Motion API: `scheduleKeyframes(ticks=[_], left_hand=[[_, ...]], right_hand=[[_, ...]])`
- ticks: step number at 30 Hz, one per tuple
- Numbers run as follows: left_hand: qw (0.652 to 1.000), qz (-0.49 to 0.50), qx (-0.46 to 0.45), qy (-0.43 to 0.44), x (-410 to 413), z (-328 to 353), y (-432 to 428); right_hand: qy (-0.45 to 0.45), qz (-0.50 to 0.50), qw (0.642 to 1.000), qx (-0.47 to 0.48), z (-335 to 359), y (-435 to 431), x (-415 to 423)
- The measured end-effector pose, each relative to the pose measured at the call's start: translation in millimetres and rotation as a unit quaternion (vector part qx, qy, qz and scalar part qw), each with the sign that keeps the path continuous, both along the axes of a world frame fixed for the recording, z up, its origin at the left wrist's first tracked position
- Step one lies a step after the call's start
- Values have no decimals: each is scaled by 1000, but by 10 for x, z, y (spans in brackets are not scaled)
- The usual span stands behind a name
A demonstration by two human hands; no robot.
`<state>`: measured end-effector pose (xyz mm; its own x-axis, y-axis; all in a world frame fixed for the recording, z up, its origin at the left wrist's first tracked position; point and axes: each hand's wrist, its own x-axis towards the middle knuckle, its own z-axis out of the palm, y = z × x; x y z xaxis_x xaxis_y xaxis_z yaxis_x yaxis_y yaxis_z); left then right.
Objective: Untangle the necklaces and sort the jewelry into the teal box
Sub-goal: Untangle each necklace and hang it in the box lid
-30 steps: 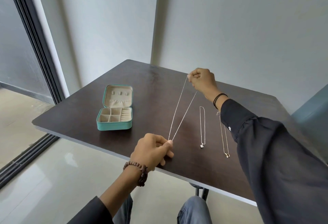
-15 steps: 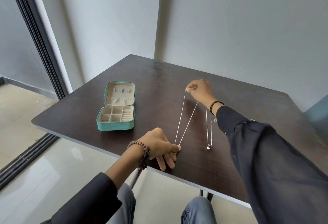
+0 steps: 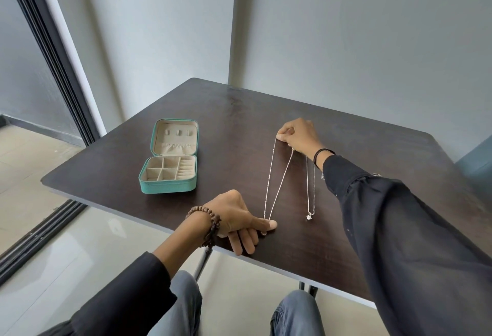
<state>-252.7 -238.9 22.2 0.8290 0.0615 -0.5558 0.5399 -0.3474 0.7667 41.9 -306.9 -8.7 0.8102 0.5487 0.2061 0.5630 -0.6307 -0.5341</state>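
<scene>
A thin silver beaded necklace lies stretched out on the dark table. My right hand pinches its far end, low over the table. My left hand holds its near end at the table's front edge, thumb and forefinger pinched, the other fingers spread on the tabletop. A second necklace with a small pendant lies straight to the right of it, partly under my right wrist. The teal jewelry box stands open to the left, its cream compartments bare.
Grey walls meet in a corner behind the table. A dark sliding door frame runs down the left side. My right sleeve covers the table's right part. The table's front edge is by my knees.
Both hands have lowered the stretched necklace from the air down onto the table. My left fingers have spread onto the tabletop. My right sleeve now hides the third necklace.
</scene>
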Motion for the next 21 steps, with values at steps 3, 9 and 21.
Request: scheduleKeyframes(ticks=[3,9,21], left_hand=[[1000,-6,7,-2,-8,-14,10],[998,-10,57,6,13,-71,70],[995,80,-13,-59,51,-136,90]], right_hand=[[-8,-6,1000,-13,7,-19,7],[-2,-9,1000,-21,34,-25,-2],[91,-13,991,101,209,-161,-250]])
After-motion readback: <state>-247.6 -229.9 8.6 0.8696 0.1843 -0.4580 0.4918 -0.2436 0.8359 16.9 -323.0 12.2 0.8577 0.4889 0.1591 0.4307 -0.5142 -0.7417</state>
